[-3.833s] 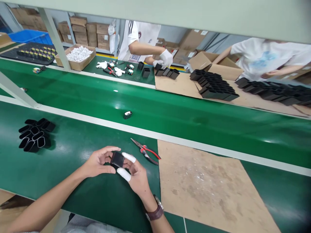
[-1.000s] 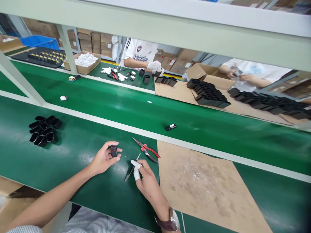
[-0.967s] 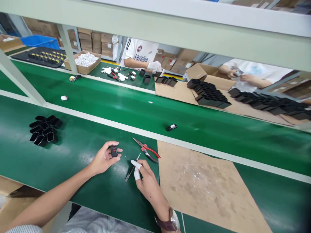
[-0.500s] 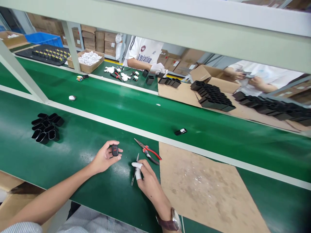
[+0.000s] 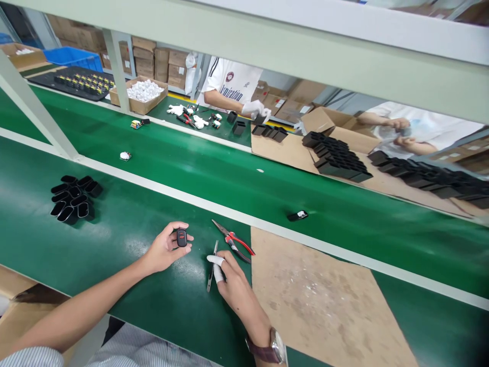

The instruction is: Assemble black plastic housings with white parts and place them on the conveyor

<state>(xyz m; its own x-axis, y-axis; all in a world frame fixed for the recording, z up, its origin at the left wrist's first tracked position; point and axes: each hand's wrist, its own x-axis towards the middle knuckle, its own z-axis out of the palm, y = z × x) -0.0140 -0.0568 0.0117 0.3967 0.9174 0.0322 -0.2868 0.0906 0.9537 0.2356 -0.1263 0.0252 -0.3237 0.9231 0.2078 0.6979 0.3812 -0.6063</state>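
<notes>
Between thumb and fingers, my left hand (image 5: 168, 248) grips a small black plastic housing (image 5: 182, 237) with a red mark on its upturned end. My right hand (image 5: 231, 278), with white finger cots on two digits, is closed on metal tweezers (image 5: 212, 270), their tips pointing away from me above the green bench. Just beyond the right hand lie long-nose pliers (image 5: 233, 239) with red and black handles. Off to the left, several open black housings (image 5: 72, 200) stand in a cluster on the bench.
A green conveyor belt (image 5: 214, 176) crosses ahead, carrying a black housing with white inside (image 5: 298, 215) and small assemblies (image 5: 125, 156). A cardboard sheet (image 5: 324, 295) lies right. A slanted post (image 5: 42, 112) and a shelf beam overhead bound the space. Two people work across the belt.
Pieces on the belt have shifted to the right. Both my hands hold nearly the same pose, the housing and tweezers still in them. Across the belt, the co-workers' hands have moved.
</notes>
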